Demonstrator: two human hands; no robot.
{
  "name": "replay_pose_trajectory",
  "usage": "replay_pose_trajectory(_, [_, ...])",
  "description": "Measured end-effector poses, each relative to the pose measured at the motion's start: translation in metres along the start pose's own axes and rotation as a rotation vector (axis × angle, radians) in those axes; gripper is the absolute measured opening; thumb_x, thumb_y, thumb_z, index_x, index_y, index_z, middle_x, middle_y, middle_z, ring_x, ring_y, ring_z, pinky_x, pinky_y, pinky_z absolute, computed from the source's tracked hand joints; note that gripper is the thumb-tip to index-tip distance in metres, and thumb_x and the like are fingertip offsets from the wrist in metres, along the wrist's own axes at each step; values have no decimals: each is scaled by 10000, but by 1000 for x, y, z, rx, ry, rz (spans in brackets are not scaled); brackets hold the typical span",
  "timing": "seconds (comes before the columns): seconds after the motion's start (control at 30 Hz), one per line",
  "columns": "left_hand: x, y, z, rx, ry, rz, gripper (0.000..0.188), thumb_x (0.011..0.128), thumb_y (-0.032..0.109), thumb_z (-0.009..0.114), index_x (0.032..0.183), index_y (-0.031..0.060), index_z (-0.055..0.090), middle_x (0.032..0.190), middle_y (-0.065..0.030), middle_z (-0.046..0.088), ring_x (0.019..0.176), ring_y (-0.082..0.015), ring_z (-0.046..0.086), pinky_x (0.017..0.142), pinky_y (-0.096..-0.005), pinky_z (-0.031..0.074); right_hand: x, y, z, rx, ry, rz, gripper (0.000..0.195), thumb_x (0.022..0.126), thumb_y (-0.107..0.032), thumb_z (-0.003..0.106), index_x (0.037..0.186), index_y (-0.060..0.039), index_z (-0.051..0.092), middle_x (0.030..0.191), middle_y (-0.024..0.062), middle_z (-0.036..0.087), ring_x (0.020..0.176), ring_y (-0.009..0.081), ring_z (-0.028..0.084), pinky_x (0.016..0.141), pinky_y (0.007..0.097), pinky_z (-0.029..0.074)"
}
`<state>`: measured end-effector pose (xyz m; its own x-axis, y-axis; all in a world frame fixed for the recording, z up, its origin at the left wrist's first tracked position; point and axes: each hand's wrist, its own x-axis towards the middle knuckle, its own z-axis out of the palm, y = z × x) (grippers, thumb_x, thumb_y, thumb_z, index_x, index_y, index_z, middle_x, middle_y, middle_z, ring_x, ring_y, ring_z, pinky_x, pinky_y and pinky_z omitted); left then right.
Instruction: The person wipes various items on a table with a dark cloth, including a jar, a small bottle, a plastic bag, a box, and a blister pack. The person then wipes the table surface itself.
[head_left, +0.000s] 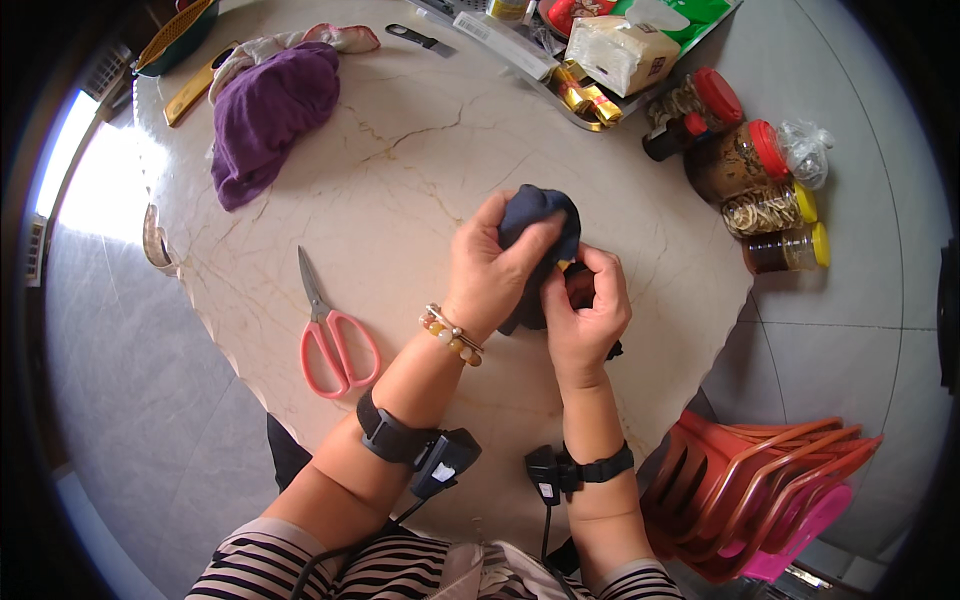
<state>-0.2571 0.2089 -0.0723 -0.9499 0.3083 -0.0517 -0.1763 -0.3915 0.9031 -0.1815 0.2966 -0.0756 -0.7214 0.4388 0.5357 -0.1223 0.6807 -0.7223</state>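
Observation:
My left hand (491, 259) grips a dark blue cloth (536, 210), its thumb pressed over the bunched upper part. Close beside it, my right hand (589, 311) pinches the cloth's lower edge between thumb and fingers. A small yellow bit shows at those fingertips; what it is, I cannot tell. Darker fabric hangs below and behind both hands, partly hidden by them. To the left, scissors (330, 341) with pink handles lie on the marble-patterned table (405, 187), blades nearly together and pointing away from me.
A purple cloth (277, 120) is heaped at the far left, near a yellow-handled tool (196, 86). A small black-handled blade (418, 39) lies at the back. A tray (517, 71) holds packets. Jars (739, 161) line the right edge. Stacked plastic chairs (750, 495) stand at lower right.

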Motion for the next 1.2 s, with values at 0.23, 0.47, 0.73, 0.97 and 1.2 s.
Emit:
replay_pose_trajectory(0.23, [2,13,-9,-602,-29,-487,323,934,402,604,968,81,609,852,-32,637,717,-137,610,656,-287,526,4,-8,0,561,-57,503,200,910,-202,632,960,-9,636,746,-13,594,600,24,478,544,176,386])
replay_pose_trajectory(0.47, [0,7,-11,-530,-211,-427,446,950,465,538,1099,47,587,971,-83,652,808,-185,628,716,-339,534,6,0,-4,691,-89,753,405,982,-386,517,784,-48,620,675,-7,579,536,40,432,495,201,330])
replay_pose_trajectory(0.73, [3,-1,-17,-728,-113,-517,465,938,479,560,1077,35,574,959,-106,646,853,-240,635,771,-380,537,5,-5,-5,558,-138,671,435,995,-376,464,791,-26,622,676,13,590,526,50,432,489,205,335])
replay_pose_trajectory(0.97, [3,18,-7,-735,168,-646,495,948,493,532,1194,67,585,1173,-86,639,1077,-239,590,981,-407,445,59,6,-14,303,100,450,311,981,-322,535,907,-36,633,816,7,618,566,45,443,506,198,320])
replay_pose_trajectory(1.2, [6,7,-9,-758,116,-635,451,934,458,564,1173,77,605,1151,-90,661,1095,-248,603,1012,-415,427,167,63,4,-294,88,152,388,885,-406,654,918,-19,670,768,104,671,721,238,639,675,359,487])
